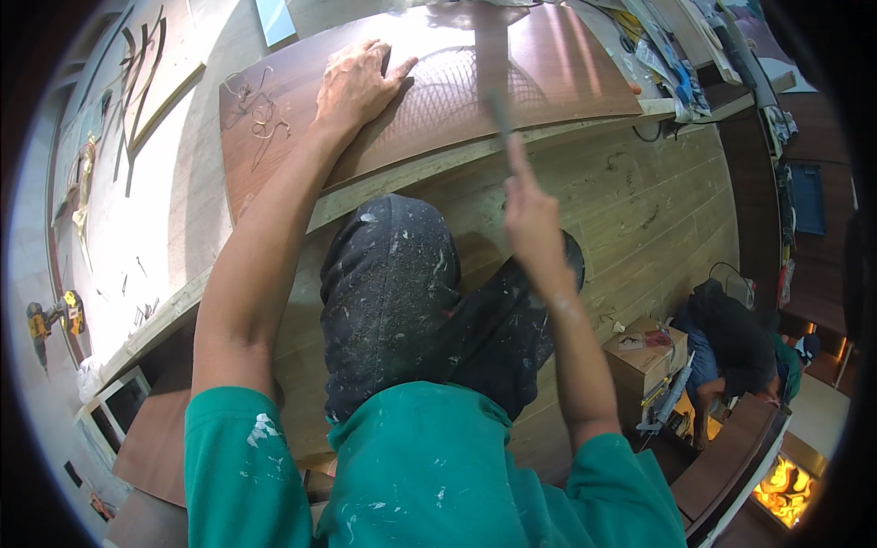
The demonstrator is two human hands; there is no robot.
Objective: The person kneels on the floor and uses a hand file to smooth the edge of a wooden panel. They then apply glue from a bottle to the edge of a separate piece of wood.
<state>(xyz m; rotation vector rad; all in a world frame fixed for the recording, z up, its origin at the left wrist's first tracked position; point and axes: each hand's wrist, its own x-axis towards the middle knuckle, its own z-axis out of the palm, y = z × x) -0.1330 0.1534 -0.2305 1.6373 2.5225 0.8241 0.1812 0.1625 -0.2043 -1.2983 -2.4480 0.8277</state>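
Note:
My left hand rests on a glossy brown wood-grain panel, its fingers stretched out and pressing on nothing but the surface. My right hand is closed around a narrow, dark, flat tool, with the forefinger along it. Motion smears the tool, so its exact kind does not show. It points away from me over the near edge of the panel. Beyond its tip, a brown strip crosses the bright reflection on the panel. Thin loose wire-like strands lie at the panel's left end.
A pale board edge runs under the panel. At far left lies a yellow-black cordless drill; dark strips lie on a board at upper left. A cardboard box stands on the wood-plank floor at right, near a bent-over person.

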